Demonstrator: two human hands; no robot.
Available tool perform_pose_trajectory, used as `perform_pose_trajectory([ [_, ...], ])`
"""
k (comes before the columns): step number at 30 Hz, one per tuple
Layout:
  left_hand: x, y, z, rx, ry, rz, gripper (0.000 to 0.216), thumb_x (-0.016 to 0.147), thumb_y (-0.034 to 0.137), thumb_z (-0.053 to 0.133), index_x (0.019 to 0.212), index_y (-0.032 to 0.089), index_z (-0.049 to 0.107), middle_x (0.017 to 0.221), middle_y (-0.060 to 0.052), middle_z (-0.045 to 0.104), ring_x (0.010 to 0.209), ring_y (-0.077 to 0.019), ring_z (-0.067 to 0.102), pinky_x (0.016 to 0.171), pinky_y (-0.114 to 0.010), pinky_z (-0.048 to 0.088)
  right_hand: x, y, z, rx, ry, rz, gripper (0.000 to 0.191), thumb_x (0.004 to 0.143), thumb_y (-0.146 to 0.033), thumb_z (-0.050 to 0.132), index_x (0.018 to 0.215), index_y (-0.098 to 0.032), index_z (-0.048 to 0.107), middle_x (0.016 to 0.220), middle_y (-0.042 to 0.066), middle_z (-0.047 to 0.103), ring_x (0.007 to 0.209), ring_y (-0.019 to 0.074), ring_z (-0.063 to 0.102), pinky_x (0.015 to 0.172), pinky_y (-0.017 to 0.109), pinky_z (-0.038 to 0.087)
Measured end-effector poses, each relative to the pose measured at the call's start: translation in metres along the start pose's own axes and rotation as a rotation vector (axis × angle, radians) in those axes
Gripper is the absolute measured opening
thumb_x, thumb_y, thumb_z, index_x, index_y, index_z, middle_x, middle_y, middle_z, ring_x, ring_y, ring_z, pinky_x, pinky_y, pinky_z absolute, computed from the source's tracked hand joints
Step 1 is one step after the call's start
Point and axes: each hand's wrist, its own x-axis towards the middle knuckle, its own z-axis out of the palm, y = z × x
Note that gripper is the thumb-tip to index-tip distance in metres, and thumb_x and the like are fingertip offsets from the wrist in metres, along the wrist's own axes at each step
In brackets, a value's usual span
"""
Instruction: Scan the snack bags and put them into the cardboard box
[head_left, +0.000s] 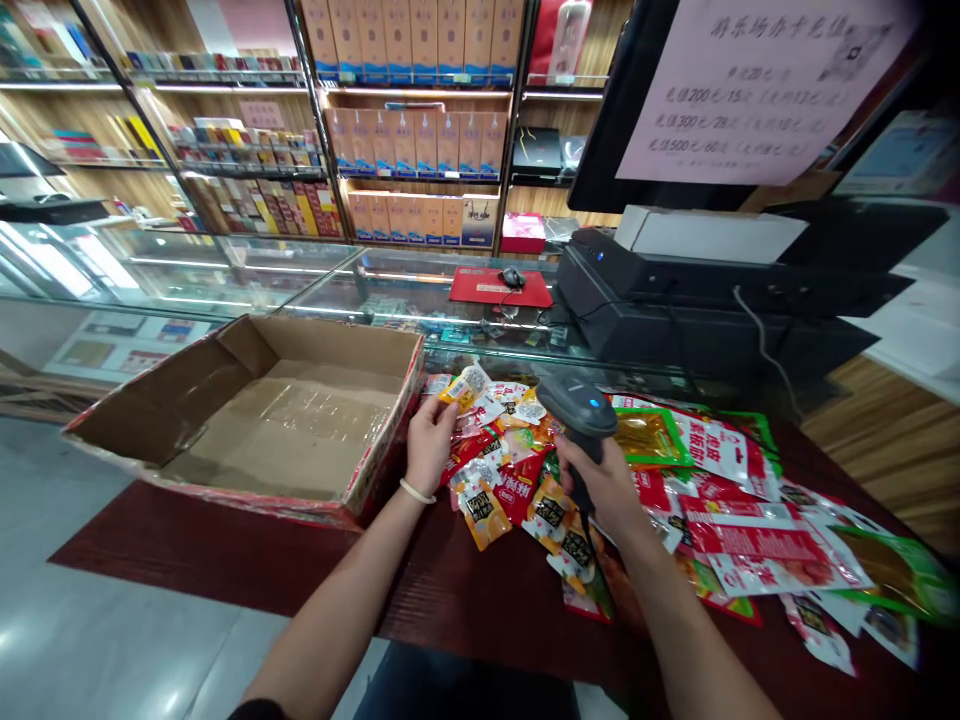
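My left hand [429,440] pinches a small yellow-and-white snack packet [465,387] and holds it up just right of the cardboard box. My right hand [606,484] grips the handle of a dark barcode scanner [576,404], whose head points left toward that packet. Both hands hover over a heap of snack packets [525,480] in red, orange and yellow, spread on the dark red counter [480,600]. A light band circles my left wrist.
An open, empty cardboard box [247,410] sits at the counter's left end. Larger red and green packets [750,500] cover the right side. Behind stand a black register with printer [675,290], a monitor with a paper notice [750,90], a glass display case [300,280] and stocked shelves.
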Motion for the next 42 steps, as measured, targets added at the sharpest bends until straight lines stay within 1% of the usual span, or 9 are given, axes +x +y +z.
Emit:
perform_pose_trajectory([
  [3, 0.004, -0.008, -0.005, 0.178, 0.041, 0.148, 0.034, 0.082, 0.035, 0.065, 0.11, 0.017, 0.067, 0.1, -0.006, 0.071, 0.09, -0.0194, 0.067, 0.078, -0.028, 0.053, -0.004, -0.004, 0.005, -0.033, -0.032, 0.067, 0.034, 0.075, -0.045, 0.074, 0.085, -0.022, 0.051, 0.05, -0.008, 0.05, 0.037, 0.0088, 0.042, 0.037, 0.021, 0.035],
  [8, 0.006, -0.014, -0.006, 0.211, 0.047, 0.173, 0.032, 0.084, 0.034, 0.062, 0.11, 0.017, 0.067, 0.105, -0.008, 0.072, 0.095, -0.0215, 0.068, 0.081, -0.03, 0.053, -0.012, -0.009, 0.012, -0.119, -0.203, 0.158, 0.043, 0.073, -0.045, 0.076, 0.102, -0.024, 0.051, 0.047, -0.009, 0.049, 0.034, 0.0093, 0.04, 0.035, 0.021, 0.032],
  [16, 0.002, -0.001, -0.008, 0.514, 0.067, 0.239, 0.025, 0.085, 0.025, 0.057, 0.104, 0.016, 0.07, 0.108, -0.01, 0.071, 0.1, -0.0232, 0.066, 0.091, -0.036, 0.051, -0.014, -0.002, 0.012, -0.172, -0.302, 0.144, 0.029, 0.078, -0.046, 0.07, 0.08, -0.021, 0.054, 0.041, -0.008, 0.045, 0.035, 0.0085, 0.038, 0.039, 0.022, 0.034],
  [23, 0.001, -0.009, 0.001, 0.167, 0.041, 0.155, 0.027, 0.083, 0.032, 0.062, 0.106, 0.016, 0.064, 0.102, -0.008, 0.072, 0.096, -0.0203, 0.068, 0.085, -0.032, 0.054, -0.013, -0.011, 0.011, -0.093, -0.237, 0.124, 0.032, 0.074, -0.046, 0.073, 0.072, -0.021, 0.054, 0.043, -0.006, 0.048, 0.034, 0.0091, 0.04, 0.037, 0.022, 0.032],
  [27, -0.019, 0.026, 0.02, 0.009, 0.026, 0.089, 0.027, 0.078, 0.032, 0.07, 0.096, 0.018, 0.056, 0.086, -0.003, 0.07, 0.084, -0.0169, 0.069, 0.078, -0.03, 0.056, -0.011, -0.011, 0.005, 0.023, -0.209, 0.048, 0.037, 0.079, -0.046, 0.07, 0.061, -0.02, 0.05, 0.044, -0.004, 0.048, 0.038, 0.0088, 0.042, 0.042, 0.023, 0.035],
  [31, -0.043, 0.108, 0.021, -0.101, -0.096, 0.074, 0.032, 0.076, 0.034, 0.073, 0.095, 0.02, 0.053, 0.086, -0.001, 0.069, 0.072, -0.0127, 0.068, 0.071, -0.028, 0.059, -0.009, -0.013, -0.001, 0.142, -0.185, 0.047, 0.036, 0.079, -0.043, 0.071, 0.062, -0.019, 0.051, 0.049, -0.004, 0.048, 0.039, 0.008, 0.042, 0.042, 0.023, 0.035],
  [33, -0.04, 0.151, 0.003, -0.036, -0.096, 0.198, 0.031, 0.075, 0.033, 0.074, 0.094, 0.02, 0.053, 0.089, -0.001, 0.07, 0.072, -0.012, 0.068, 0.07, -0.027, 0.059, -0.009, -0.014, -0.001, 0.171, -0.184, 0.058, 0.036, 0.077, -0.043, 0.073, 0.062, -0.018, 0.051, 0.05, -0.004, 0.048, 0.039, 0.0079, 0.043, 0.041, 0.023, 0.035],
  [36, -0.011, 0.19, -0.049, 0.193, -0.064, 0.363, 0.029, 0.074, 0.032, 0.075, 0.092, 0.021, 0.055, 0.088, -0.001, 0.069, 0.078, -0.0136, 0.068, 0.072, -0.027, 0.058, -0.01, -0.014, 0.001, 0.169, -0.191, 0.075, 0.036, 0.075, -0.044, 0.074, 0.064, -0.018, 0.052, 0.051, -0.004, 0.048, 0.04, 0.0082, 0.043, 0.04, 0.023, 0.034],
  [42, 0.075, 0.17, -0.158, 1.059, 0.052, 0.241, 0.017, 0.073, 0.031, 0.067, 0.08, 0.018, 0.059, 0.073, -0.002, 0.067, 0.068, -0.0175, 0.064, 0.067, -0.029, 0.051, -0.008, -0.003, 0.011, 0.145, -0.219, 0.063, 0.036, 0.078, -0.044, 0.073, 0.064, -0.018, 0.052, 0.051, -0.002, 0.048, 0.041, 0.0088, 0.042, 0.041, 0.024, 0.033],
])
